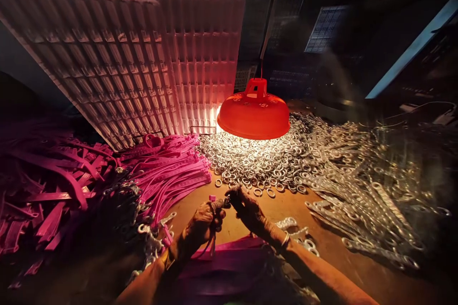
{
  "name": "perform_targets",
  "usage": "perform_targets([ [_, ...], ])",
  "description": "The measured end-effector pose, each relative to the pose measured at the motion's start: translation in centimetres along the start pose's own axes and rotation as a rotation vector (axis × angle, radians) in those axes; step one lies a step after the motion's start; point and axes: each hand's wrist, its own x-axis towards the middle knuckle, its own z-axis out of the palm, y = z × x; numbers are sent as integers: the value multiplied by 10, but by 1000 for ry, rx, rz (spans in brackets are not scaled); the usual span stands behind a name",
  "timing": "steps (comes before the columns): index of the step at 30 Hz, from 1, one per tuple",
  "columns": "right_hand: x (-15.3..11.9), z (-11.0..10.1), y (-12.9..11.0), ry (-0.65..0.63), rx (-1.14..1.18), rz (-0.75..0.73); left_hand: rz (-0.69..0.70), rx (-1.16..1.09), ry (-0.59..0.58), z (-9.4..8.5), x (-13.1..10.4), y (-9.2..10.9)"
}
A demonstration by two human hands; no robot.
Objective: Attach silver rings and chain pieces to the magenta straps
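Note:
My left hand (204, 220) is closed, its fingers wrapped round a pink strap (212, 198) whose short end pokes out at the top. Thin light strands hang below that fist. Facing it, my right hand (249, 210) is closed in a pinch at the fist's upper edge, where a small dark piece shows between the two hands. The pinching fingers hide what that piece is. Both hands are above the bare tabletop (229, 231), just in front of a heap of silver metal rings (257, 162).
A red hanging lamp (253, 113) glows low over the rings. Pink straps (179, 171) lie bundled at left, with more in a darker pile (53, 186). Silver chain lengths with ring ends (361, 200) spread at right. Ribbed translucent panels (143, 66) lean behind.

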Motion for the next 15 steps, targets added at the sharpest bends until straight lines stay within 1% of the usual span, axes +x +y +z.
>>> perform_targets([
  [3,5,-16,3,17,-32,18,200,133,122,-1,-3,-1],
  [4,5,-22,3,-8,-32,25,237,171,153,1,-4,-1],
  [6,5,-30,3,-103,4,56,264,267,207,6,-7,1],
  [8,3,-32,0,-194,68,106,290,392,248,14,-10,4],
  [9,2,-32,-1,-226,99,129,302,443,247,18,-11,4],
  [11,1,-28,-5,-248,141,148,317,503,203,23,-13,6],
  [13,1,-25,-9,-270,163,130,321,550,171,27,-13,7],
  [15,2,-23,-12,-294,155,104,332,580,178,28,-13,8],
])
